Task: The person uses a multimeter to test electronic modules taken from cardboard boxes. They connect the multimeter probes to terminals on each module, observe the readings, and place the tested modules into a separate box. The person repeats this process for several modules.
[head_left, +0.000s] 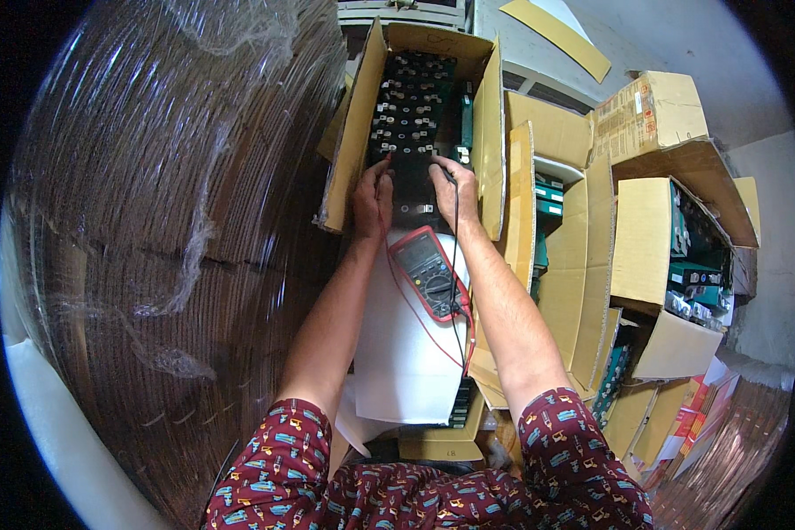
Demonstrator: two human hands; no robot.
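Note:
Inside the open, long cardboard box [488, 150] stand rows of dark rectangular battery cells [404, 119] with paired metal terminals on top. My left hand [373, 201] is closed on a red test probe [389, 158], at the left side of a near row. Opposite it, my right hand [456, 193] grips a black test probe [450, 177], near that row's right terminals. The exact tip contact is too small to tell. A red-and-grey multimeter [432, 274] lies tilted between my forearms on a white sheet [402, 353]; red and black leads run from it to the probes.
A tall stack of cardboard sheets [150, 265] in clear wrap rises close on my left. To the right stand open cartons [583, 265] and a tilted carton [643, 238] holding green-sided cells [700, 276]. A closed box [671, 110] sits farther back.

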